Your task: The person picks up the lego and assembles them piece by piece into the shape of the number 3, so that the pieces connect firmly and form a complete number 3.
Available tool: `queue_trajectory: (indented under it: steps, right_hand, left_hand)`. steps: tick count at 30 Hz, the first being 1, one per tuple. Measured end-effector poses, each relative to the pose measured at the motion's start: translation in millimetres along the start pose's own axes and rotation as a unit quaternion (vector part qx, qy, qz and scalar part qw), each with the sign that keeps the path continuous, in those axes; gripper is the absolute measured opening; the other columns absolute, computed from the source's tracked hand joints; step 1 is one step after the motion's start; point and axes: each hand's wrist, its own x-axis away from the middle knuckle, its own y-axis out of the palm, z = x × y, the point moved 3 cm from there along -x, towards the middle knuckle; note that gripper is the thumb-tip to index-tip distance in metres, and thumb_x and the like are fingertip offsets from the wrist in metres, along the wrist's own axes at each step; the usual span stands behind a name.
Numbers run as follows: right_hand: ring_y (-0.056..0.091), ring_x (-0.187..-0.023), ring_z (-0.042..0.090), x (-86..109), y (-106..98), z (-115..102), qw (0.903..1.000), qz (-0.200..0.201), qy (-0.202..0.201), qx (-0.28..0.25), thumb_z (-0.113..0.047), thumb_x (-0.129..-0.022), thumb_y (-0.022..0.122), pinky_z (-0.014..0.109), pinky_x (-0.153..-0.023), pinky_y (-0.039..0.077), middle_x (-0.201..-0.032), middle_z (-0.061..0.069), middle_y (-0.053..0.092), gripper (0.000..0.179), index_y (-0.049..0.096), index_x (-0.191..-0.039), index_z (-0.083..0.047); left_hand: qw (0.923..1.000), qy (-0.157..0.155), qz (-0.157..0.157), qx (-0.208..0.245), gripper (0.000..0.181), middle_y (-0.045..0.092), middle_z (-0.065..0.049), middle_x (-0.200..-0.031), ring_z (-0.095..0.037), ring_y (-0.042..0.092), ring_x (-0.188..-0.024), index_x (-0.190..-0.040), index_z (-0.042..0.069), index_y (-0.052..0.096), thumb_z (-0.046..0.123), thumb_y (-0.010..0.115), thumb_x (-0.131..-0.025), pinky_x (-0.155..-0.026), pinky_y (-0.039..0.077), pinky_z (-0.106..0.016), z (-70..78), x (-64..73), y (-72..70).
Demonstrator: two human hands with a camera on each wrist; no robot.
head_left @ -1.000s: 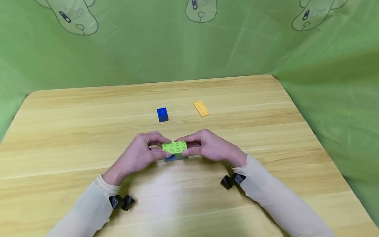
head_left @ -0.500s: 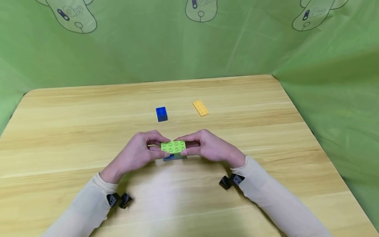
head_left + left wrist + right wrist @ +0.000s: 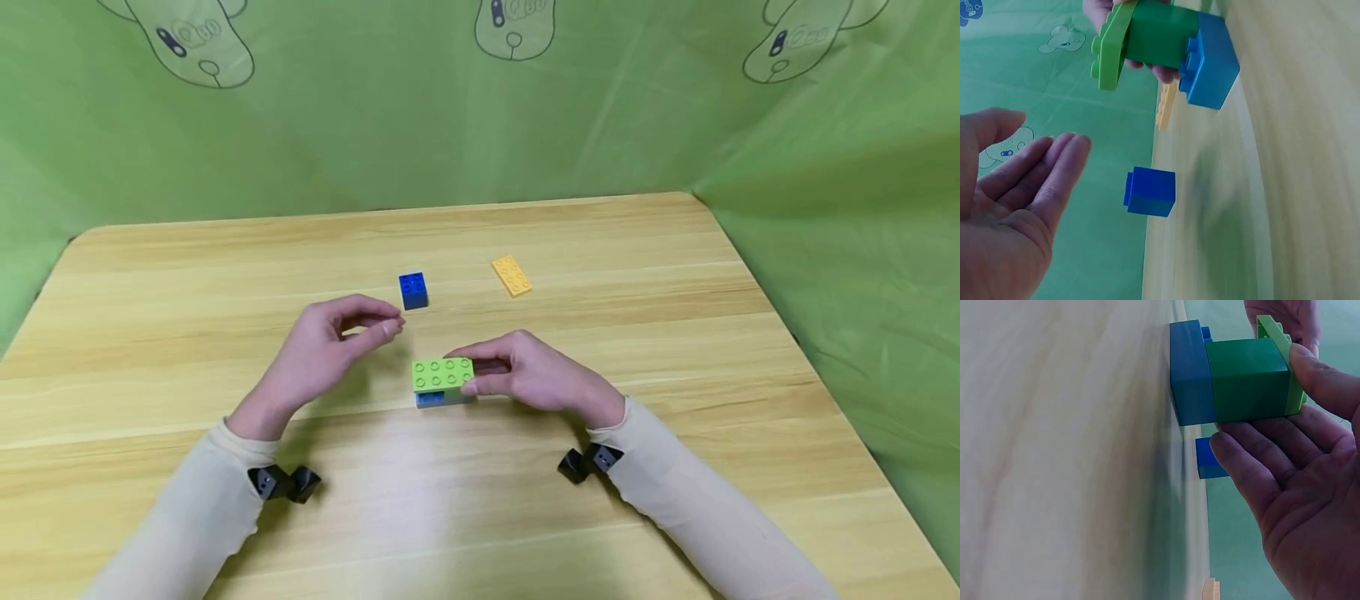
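Note:
My right hand [image 3: 543,372] holds a small stack of toy building bricks at its right end, thumb on the near side and fingers behind. The stack has a blue brick [image 3: 1215,62] at the bottom, a dark green brick [image 3: 1249,380] above its right part, and a light green plate [image 3: 442,374] on top. The plate's left end overhangs the blue studs. My left hand [image 3: 322,350] hovers to the left of the stack with a gap between thumb and fingers, holding nothing. Just beyond its fingertips stands a dark blue square brick [image 3: 412,290]. Whether the stack touches the table cannot be told.
A flat orange-yellow plate [image 3: 512,276] lies on the wooden table [image 3: 187,275], right of the dark blue brick. Green printed cloth [image 3: 375,125] hangs behind the table and along its right side. Each sleeve carries a small black wrist camera [image 3: 283,483].
My left hand has let go of the stack and moved left and away from me, towards the dark blue brick. The right hand keeps its hold, and the stack stays in place.

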Motion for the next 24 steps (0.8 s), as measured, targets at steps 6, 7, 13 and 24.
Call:
queue_trajectory:
  steps: [6, 7, 13, 24]
  right_hand:
    - [0.064, -0.100, 0.014, 1.3, -0.5, -0.4, 1.0000, 0.001, 0.004, 0.006, -0.021, -0.092, 0.072, 0.034, -0.087, 0.052, -0.117, -0.007, 0.068, 0.042, 0.063, -0.133, -0.016]
    - [0.063, -0.100, 0.014, 1.6, -0.6, -0.9, 0.9999, 0.001, 0.005, 0.009, -0.022, -0.092, 0.072, 0.035, -0.088, 0.051, -0.118, -0.007, 0.067, 0.043, 0.063, -0.133, -0.017]
    - [0.063, -0.101, 0.012, 1.2, -0.9, -1.2, 0.9997, 0.001, 0.012, 0.021, -0.024, -0.092, 0.072, 0.035, -0.090, 0.051, -0.119, -0.008, 0.067, 0.043, 0.062, -0.134, -0.018]
    - [0.063, -0.102, 0.012, 1.3, -0.9, -2.2, 0.9998, 0.001, 0.014, 0.013, -0.024, -0.092, 0.072, 0.037, -0.091, 0.050, -0.119, -0.008, 0.066, 0.043, 0.063, -0.134, -0.019]
  left_hand:
    - [0.9989, 0.009, 0.041, 0.020, 0.029, 0.068, -0.010, -0.112, -0.018, 0.063, -0.102, -0.117, 0.000, 0.066, 0.018, 0.069, -0.094, -0.088, 0.052, -0.028, -0.5, -8.2, -4.5]
    - [0.9987, 0.010, 0.044, 0.023, 0.030, 0.067, -0.012, -0.113, -0.019, 0.063, -0.103, -0.118, -0.001, 0.065, 0.016, 0.069, -0.094, -0.088, 0.052, -0.027, -1.1, -9.8, -5.1]
    - [0.9959, 0.036, 0.066, 0.050, 0.027, 0.063, -0.015, -0.116, -0.024, 0.060, -0.108, -0.117, -0.003, 0.064, 0.008, 0.070, -0.092, -0.092, 0.050, -0.027, -2.8, -21.8, -10.0]
    - [0.9983, 0.044, 0.038, 0.004, 0.041, 0.059, -0.014, -0.127, -0.030, 0.053, -0.121, -0.127, -0.001, 0.059, 0.009, 0.073, -0.090, -0.103, 0.043, -0.032, -10.6, -54.4, -10.4]
